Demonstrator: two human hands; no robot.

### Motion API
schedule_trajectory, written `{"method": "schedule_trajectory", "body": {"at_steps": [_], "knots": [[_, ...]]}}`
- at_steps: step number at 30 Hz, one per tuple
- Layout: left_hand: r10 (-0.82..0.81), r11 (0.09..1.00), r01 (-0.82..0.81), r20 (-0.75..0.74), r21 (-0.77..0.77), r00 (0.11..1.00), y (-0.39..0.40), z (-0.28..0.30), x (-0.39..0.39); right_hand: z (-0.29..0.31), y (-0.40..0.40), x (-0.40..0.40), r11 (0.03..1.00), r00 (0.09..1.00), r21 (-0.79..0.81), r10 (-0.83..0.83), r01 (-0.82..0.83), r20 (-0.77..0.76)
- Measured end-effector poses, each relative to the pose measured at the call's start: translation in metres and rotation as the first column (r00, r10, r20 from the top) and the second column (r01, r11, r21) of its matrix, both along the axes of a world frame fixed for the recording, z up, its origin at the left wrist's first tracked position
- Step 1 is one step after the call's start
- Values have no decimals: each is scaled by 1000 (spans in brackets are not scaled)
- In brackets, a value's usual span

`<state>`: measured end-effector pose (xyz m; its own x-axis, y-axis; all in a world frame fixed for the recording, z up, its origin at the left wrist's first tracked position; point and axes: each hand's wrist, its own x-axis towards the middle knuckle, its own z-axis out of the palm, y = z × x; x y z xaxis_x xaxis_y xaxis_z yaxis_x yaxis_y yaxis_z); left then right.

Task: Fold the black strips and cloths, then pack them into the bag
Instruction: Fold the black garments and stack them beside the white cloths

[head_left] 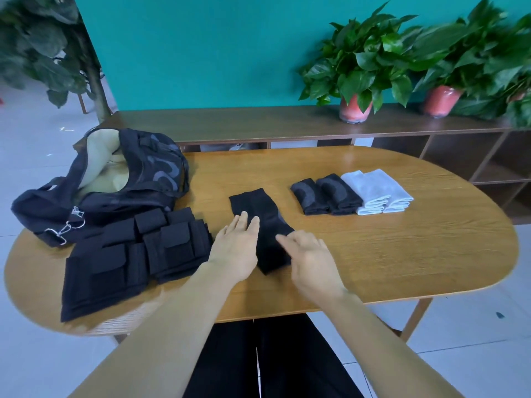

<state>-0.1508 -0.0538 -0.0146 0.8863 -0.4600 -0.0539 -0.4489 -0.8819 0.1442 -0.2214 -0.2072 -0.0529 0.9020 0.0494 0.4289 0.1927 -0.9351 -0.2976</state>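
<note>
My left hand [236, 248] lies flat, fingers straight, pinning the black cloth [263, 229] to the surface [402, 248] so it cannot slide; my right hand [309, 261] rests on its near right edge, fingers relaxed and gripping nothing, likely to smooth the fold; left of them sit the black strips [129, 254], stacked near the bag [109, 182], whose mouth gapes for packing; farther right, 4 folded cloths [352, 193] wait in a row.

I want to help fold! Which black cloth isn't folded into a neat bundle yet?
The black cloth lying flat under both hands, mid-table. The two black bundles beside the white cloths are already folded thick.
</note>
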Motion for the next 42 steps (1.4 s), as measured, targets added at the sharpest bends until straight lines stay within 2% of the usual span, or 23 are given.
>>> {"method": "schedule_trajectory", "body": {"at_steps": [3,6,8,10,14,16,18,20,21,23,27,31,32,34,36,37,39,42], "knots": [[-28,1000,28,12,0,1000,-12,-7,-5,12,-17,15,992,989,-67,-113,107,-94],[-33,998,34,-15,45,999,-20,-23,-9,1,-20,17,993,968,-110,-62,36,-243],[-7,997,12,-77,73,997,-19,-34,-13,-10,-19,9,992,958,-126,-44,8,-282],[-16,996,23,-84,82,996,-13,-44,-20,-21,-18,-2,991,972,-133,-27,-4,-231],[-99,990,98,6,102,995,0,-52,-41,-29,-20,-11,996,999,-78,-34,32,-25],[-120,988,117,21,101,993,3,-54,-47,-24,-12,-7,994,999,-104,-41,39,-9],[-132,988,128,33,89,991,4,-58,-49,-19,0,-1,979,989,-198,10,-39,-146],[-144,988,142,40,64,989,7,-61,-49,-20,7,2,974,928,-191,47,-125,-369],[-149,987,147,36,60,988,9,-62,-50,-21,7,3,978,897,-174,28,-116,-441],[-152,987,150,34,63,988,12,-62,-51,-24,1,3,977,874,-205,-47,-61,-484],[-153,986,150,36,71,988,15,-61,-53,-24,-8,-2,962,856,-274,-154,15,-494],[-177,983,176,4,49,984,20,-58,-52,-23,-11,-5,955,848,-295,-149,-10,-509],[-180,983,181,-14,28,983,21,-56,-52,-21,-13,-5,967,854,-254,-119,-16,-506],[-187,982,184,-62,-52,980,24,-49,-48,-16,-18,-3,998,899,-67,-24,-6,-438],[-196,973,192,-19,-132,980,25,-42,-40,-11,-25,6,996,954,87,5,22,-300],[-196,969,197,23,-146,980,25,-39,-35,-7,-27,13,994,967,103,-6,33,-255],[-176,973,184,68,-139,982,21,-34,-19,-1,-27,29,998,969,48,-21,33,-246],[-115,990,119,60,-69,991,7,-29,6,3,-22,54,999,943,-45,-38,24,-331]]}}
